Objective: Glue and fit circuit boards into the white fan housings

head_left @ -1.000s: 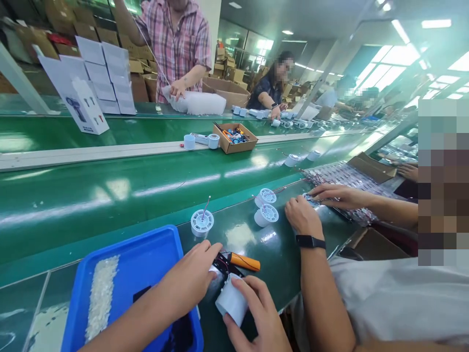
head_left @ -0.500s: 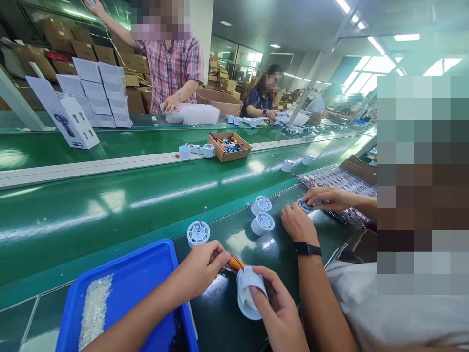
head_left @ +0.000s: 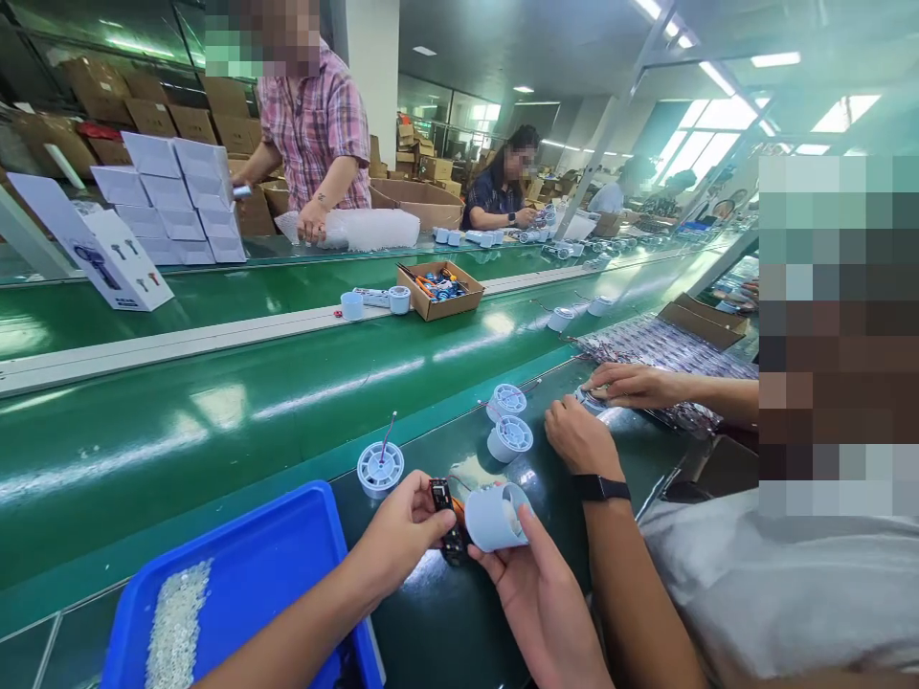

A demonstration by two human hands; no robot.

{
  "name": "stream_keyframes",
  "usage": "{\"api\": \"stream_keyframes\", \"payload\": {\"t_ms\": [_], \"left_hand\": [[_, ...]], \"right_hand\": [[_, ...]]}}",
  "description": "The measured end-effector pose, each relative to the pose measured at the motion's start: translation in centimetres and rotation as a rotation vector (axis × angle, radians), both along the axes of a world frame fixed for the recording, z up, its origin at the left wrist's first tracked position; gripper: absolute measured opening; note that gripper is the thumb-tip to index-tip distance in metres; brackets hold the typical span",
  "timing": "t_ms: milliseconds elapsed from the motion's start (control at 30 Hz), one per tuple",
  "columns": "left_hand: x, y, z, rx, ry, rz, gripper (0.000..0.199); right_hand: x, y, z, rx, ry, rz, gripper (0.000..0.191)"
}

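I find the pale cup (head_left: 483, 520) sideways above the table (head_left: 431, 636), mouth rightward, gripped by the right hand (head_left: 540, 598), thumb at its rim, while the left hand (head_left: 406, 526), extended from lower left, pinches the circuit board (head_left: 448, 531), long axis near-vertical in my view.

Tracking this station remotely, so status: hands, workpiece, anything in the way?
Left hand pinching slim black part. Right hand holding pale cup, tilted sideways. Orange piece partly hidden between them. Co-worker's hand nearby, not touching.
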State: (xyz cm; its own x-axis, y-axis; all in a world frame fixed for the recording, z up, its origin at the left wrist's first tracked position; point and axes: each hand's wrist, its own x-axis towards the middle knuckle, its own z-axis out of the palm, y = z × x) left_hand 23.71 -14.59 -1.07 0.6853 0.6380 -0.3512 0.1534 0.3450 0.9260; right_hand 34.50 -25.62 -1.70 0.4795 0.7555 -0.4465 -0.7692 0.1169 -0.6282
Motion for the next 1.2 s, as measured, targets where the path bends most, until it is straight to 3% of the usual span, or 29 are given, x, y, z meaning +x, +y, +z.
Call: {"api": "stream_keyframes", "payload": {"t_ms": [100, 200, 300, 367, 467, 667, 800, 833, 900, 933, 1000, 1100, 1200], "left_hand": [[0.1, 0.1, 0.1, -0.017, -0.017, -0.006, 0.034], [0.0, 0.4, 0.1, -0.002, -0.035, -0.009, 0.04], [0.0, 0.7, 0.0, 0.003, -0.025, 0.004, 0.033], [0.0, 0.7, 0.1, -0.006, -0.025, -0.002, 0.033], [0.1, 0.5, 0.4, -0.012, -0.047, -0.025, 0.037], [0.0, 0.5, 0.8, -0.045, -0.042, -0.088, 0.038], [-0.4, 0.9, 0.5, -0.067, -0.023, -0.121, 0.043], [-0.5, 1.1, 0.3, -0.069, -0.02, -0.126, 0.043], [-0.8, 1.3, 0.0, -0.066, -0.018, -0.128, 0.043], [-0.8, 1.3, -0.1, -0.064, -0.016, -0.127, 0.043], [-0.9, 1.4, -0.2, -0.055, -0.015, -0.124, 0.041], [-0.9, 1.5, -0.2, -0.052, -0.011, -0.12, 0.041], [-0.8, 1.5, -0.1, -0.061, -0.011, -0.12, 0.04]], "right_hand": [[0.0, -0.4, 0.0, 0.06, -0.07, 0.019, 0.034], [2.9, 0.7, 1.3, 0.085, -0.4, 0.119, 0.029], [8.6, 3.8, 3.5, 0.076, -0.742, 0.248, 0.017], [11.8, 6.2, 4.5, 0.076, -0.836, 0.264, 0.028], [13.6, 8.8, 4.4, 0.083, -0.935, 0.283, 0.034], [13.3, 10.5, 3.9, 0.052, -1.004, 0.328, 0.025], [10.4, 6.9, 3.0, 0.015, -0.941, 0.304, 0.012], [8.7, 5.4, 2.2, 0.01, -0.908, 0.28, 0.017], [4.8, 2.2, -0.1, 0.009, -0.839, 0.25, 0.048], [3.0, 0.9, -1.2, 0.02, -0.748, 0.133, 0.053], [0.5, -0.8, -3.2, 0.053, -0.683, 0.122, 0.056], [-0.4, -1.1, -4.4, 0.069, -0.659, 0.13, 0.057], [-0.1, -0.4, -4.3, 0.069, -0.632, 0.086, 0.059]]}}
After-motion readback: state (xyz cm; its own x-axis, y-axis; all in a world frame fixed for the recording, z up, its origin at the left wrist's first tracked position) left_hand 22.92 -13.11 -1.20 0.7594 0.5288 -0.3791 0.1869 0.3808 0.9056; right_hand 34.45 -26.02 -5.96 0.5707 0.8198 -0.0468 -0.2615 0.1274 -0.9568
